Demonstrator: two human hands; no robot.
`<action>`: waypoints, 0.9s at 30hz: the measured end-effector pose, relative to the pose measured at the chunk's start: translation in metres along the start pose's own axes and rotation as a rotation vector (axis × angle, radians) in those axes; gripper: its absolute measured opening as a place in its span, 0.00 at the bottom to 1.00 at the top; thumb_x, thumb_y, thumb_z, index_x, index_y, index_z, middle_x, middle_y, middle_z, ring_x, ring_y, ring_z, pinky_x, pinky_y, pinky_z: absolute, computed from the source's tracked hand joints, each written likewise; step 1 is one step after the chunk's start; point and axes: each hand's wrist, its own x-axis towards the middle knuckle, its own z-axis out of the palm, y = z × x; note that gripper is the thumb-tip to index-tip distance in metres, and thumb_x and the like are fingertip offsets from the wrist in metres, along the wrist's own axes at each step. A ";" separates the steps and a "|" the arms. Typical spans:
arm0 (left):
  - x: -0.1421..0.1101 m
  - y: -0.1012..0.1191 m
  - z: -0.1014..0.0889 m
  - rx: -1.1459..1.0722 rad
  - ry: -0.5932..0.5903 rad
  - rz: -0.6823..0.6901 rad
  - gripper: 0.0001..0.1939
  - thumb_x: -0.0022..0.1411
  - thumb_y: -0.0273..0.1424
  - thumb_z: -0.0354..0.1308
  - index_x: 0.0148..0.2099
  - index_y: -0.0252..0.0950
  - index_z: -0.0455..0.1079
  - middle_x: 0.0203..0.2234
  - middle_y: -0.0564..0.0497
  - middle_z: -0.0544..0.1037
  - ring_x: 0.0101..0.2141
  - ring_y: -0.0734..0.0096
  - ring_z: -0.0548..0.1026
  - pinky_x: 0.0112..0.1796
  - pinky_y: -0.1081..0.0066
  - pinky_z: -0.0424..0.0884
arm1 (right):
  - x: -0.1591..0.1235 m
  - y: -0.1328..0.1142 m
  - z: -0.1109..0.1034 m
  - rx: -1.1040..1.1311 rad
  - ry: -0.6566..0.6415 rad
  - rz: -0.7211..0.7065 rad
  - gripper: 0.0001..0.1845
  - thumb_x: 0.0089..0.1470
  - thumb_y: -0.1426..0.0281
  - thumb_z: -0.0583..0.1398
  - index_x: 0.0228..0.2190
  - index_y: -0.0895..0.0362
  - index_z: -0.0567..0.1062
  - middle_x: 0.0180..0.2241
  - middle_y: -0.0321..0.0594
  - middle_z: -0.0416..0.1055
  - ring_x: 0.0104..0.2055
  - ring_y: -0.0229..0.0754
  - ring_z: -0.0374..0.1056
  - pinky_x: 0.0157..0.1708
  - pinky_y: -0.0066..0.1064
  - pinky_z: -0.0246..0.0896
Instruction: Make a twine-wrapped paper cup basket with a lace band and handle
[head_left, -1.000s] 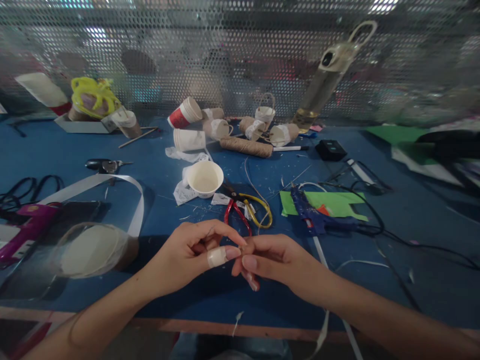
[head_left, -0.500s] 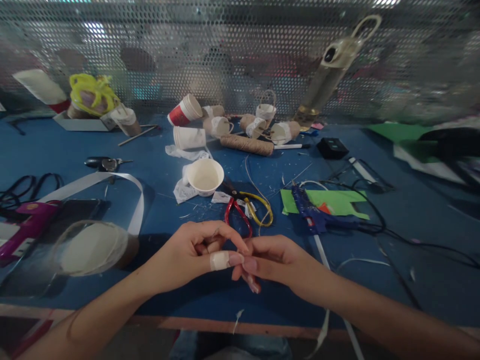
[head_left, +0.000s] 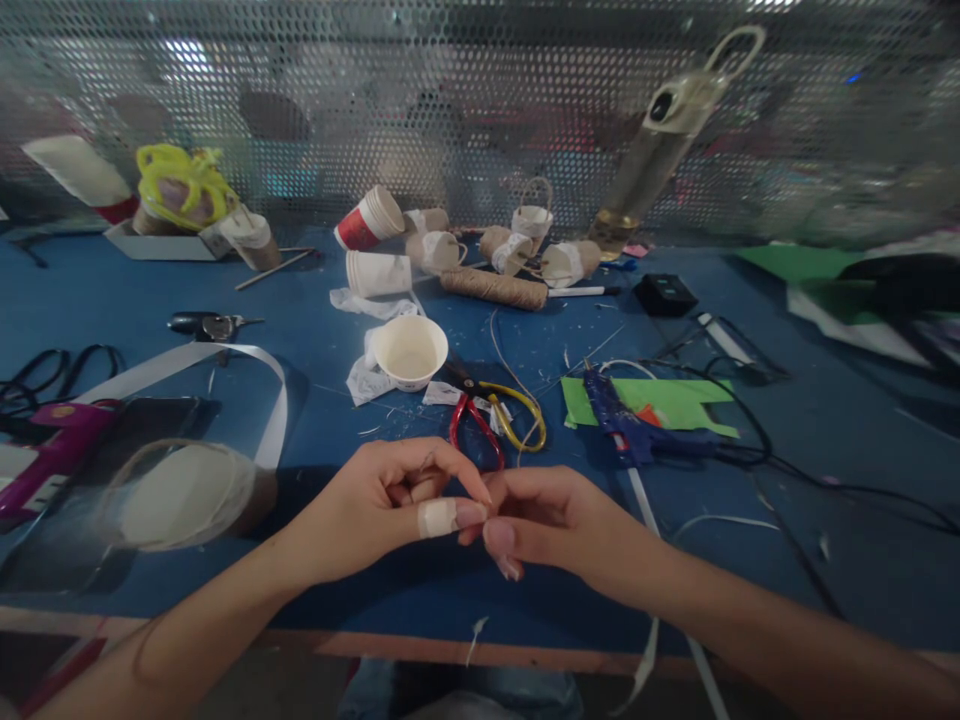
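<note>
My left hand (head_left: 401, 505), with a bandage (head_left: 437, 517) round its thumb, is closed in a pinch. Its fingertips meet those of my right hand (head_left: 551, 520), which is pinched too. Whatever lies between the fingertips is too small or too hidden to name. Just beyond the hands lie scissors (head_left: 517, 418) with one red and one yellow handle loop. A thin strand of twine (head_left: 510, 370) runs down past them towards my fingers. Behind the scissors stands a white paper cup (head_left: 410, 352) on scraps of lace.
A blue glue gun (head_left: 619, 415) rests on green paper (head_left: 690, 400) to the right. At left are a purple glue gun (head_left: 52, 450) and a twine-rimmed cup (head_left: 180, 495). Several wrapped cups, a twine roll (head_left: 495, 288) and a tilted bottle (head_left: 652, 160) line the back by the perforated panel.
My hands stay together at nearly the same spot, with only small shifts of the fingertips. The things on the table have not moved.
</note>
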 end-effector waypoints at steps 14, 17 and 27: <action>-0.001 0.002 -0.001 0.005 0.024 0.013 0.08 0.63 0.37 0.65 0.40 0.38 0.76 0.18 0.62 0.51 0.20 0.81 0.49 0.21 0.76 0.45 | 0.003 0.006 -0.002 0.070 0.087 -0.097 0.15 0.53 0.65 0.70 0.27 0.60 0.72 0.23 0.30 0.67 0.24 0.30 0.64 0.27 0.23 0.60; -0.001 0.002 0.000 0.001 0.024 0.022 0.07 0.63 0.36 0.65 0.40 0.38 0.76 0.19 0.62 0.52 0.20 0.81 0.49 0.21 0.76 0.46 | 0.003 0.007 -0.002 0.085 0.068 -0.108 0.14 0.54 0.65 0.69 0.27 0.60 0.73 0.24 0.30 0.68 0.24 0.29 0.65 0.27 0.23 0.61; 0.000 0.001 0.000 0.012 0.031 0.023 0.09 0.64 0.37 0.64 0.40 0.37 0.75 0.18 0.62 0.53 0.20 0.81 0.51 0.22 0.76 0.48 | 0.003 0.009 -0.003 0.068 0.036 -0.111 0.12 0.57 0.64 0.67 0.29 0.60 0.76 0.23 0.31 0.69 0.24 0.30 0.64 0.26 0.23 0.61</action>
